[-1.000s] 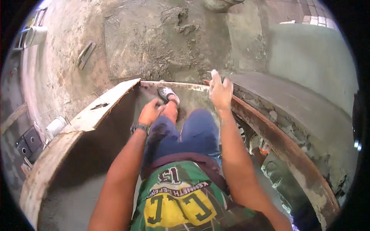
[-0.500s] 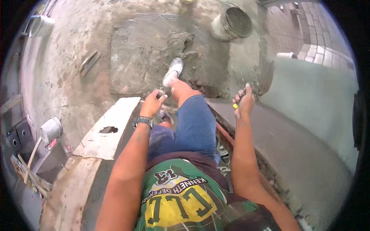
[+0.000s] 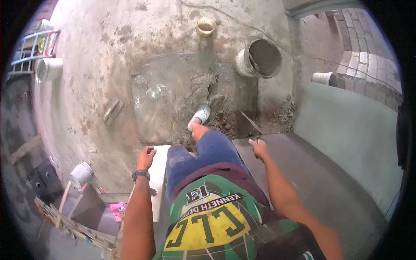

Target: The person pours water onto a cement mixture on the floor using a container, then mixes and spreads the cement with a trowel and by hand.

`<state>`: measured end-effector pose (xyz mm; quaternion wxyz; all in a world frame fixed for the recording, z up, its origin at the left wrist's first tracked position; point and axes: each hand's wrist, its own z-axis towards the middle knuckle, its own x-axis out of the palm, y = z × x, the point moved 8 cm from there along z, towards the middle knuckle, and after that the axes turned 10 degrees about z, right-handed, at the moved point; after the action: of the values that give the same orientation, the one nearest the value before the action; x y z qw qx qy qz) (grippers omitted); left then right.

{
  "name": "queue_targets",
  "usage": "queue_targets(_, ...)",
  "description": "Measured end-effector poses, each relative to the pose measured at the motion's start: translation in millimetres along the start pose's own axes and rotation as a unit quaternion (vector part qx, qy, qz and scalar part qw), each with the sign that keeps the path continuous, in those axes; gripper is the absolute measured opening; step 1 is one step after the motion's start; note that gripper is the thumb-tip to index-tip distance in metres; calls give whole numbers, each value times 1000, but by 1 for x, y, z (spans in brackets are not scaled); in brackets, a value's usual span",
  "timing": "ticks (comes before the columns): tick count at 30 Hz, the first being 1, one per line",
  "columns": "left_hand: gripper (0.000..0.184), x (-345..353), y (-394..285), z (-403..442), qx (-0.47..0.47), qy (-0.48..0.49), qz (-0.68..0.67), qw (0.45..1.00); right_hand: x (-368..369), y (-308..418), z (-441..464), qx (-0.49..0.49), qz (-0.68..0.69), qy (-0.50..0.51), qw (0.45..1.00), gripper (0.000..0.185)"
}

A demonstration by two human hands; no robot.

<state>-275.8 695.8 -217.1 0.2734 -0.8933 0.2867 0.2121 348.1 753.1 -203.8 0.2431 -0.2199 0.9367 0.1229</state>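
My left hand (image 3: 146, 157) hangs beside a white board (image 3: 161, 180), its fingers loosely bent and somewhat apart, with nothing visible in them. My right hand (image 3: 259, 149) is closed over the grey smooth surface at the right, thumb pointing forward; what its fingers hold is hidden. Just ahead of that hand a thin, pale, pointed sliver (image 3: 251, 122) shows above the rubble; whether it joins the hand I cannot tell. My foot in a white clog (image 3: 202, 113) stands at the edge of a wet cement patch (image 3: 169, 93).
A large bucket (image 3: 243, 63) and a small pail (image 3: 206, 27) stand ahead. A wooden float-like piece (image 3: 113, 111) lies on the floor at left. Beyond the left board are a white bucket (image 3: 81, 174) and a pink packet (image 3: 117, 211). A low pale wall (image 3: 346, 125) runs along the right.
The view has shifted, showing more floor ahead. Both hands are lower and farther apart. My left hand has loosened from a pinch; the yellow item in my right fist no longer shows.
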Motion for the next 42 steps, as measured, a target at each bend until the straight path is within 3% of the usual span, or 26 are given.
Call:
queue_targets(2, 34, -24, -25, 18, 2, -8, -12, 1000, -32, 31, 10, -125, -100, -60, 985, 63)
queue_targets(3, 33, -38, -41, 27, -1, -12, -31, 999, -40, 35, 17, -152, -52, -75, 984, 51)
queue_targets(4, 33, -55, -71, 26, -17, 3, -37, 999, -51, 58, 2, -152, -35, -84, 984, 51)
queue_targets(6, 33, -83, -126, 43, -3, 14, -37, 999, -63, 85, -21, -24, 157, -24, 987, 49)
queue_targets(10, 33, -132, -216, 99, 137, 11, 62, 989, -61, 127, -36, -13, 331, -13, 943, 52)
queue_targets(14, 33, -168, -338, 130, 236, 90, 147, 956, -41, 141, -54, 2, 430, -53, 901, 57)
queue_targets(17, 39, -160, -398, 149, 330, 221, 297, 868, 12, 122, -92, 50, 465, -58, 882, 60)
queue_targets(19, 36, -148, -431, 141, 443, 285, 407, 746, 67, 109, -127, 121, 536, -98, 830, 56)
queue_targets(20, 36, -145, -434, 150, 452, 311, 425, 720, 97, 105, -148, 154, 563, -109, 805, 55)
queue_targets(22, 37, -140, -425, 152, 553, 359, 507, 555, 152, 107, -193, 194, 607, -133, 759, 48)
queue_targets(23, 35, -138, -418, 150, 566, 405, 512, 503, 186, 106, -211, 212, 659, -132, 710, 44)
queue_targets(24, 35, -138, -411, 161, 568, 416, 523, 481, 216, 113, -229, 229, 707, -131, 656, 40)
queue_targets(26, 31, -137, -382, 176, 520, 516, 534, 421, 252, 120, -266, 266, 694, -181, 644, 35)
queue_targets(28, 29, -140, -376, 174, 517, 530, 545, 393, 292, 130, -298, 303, 731, -177, 586, 33)
queue_targets(30, 26, -141, -381, 180, 521, 498, 561, 407, 318, 133, -318, 311, 753, -198, 545, 35)
queue_targets(34, 25, -147, -386, 187, 471, 537, 592, 373, 374, 124, -326, 314, 753, -243, 524, 40)
queue_targets(36, 28, -157, -381, 190, 343, 593, 612, 395, 404, 124, -321, 336, 749, -225, 525, 46)
queue_targets(37, 28, -156, -387, 173, 340, 593, 622, 383, 409, 124, -320, 331, 739, -211, 547, 49)
queue_targets(39, 30, -157, -387, 136, 358, 598, 645, 313, 425, 127, -309, 336, 771, -201, 503, 51)
queue_targets(40, 30, -154, -379, 134, 355, 596, 652, 306, 440, 128, -298, 334, 794, -191, 471, 52)
queue_targets(42, 30, -152, -358, 136, 379, 567, 686, 253, 483, 124, -261, 339, 798, -192, 461, 54)
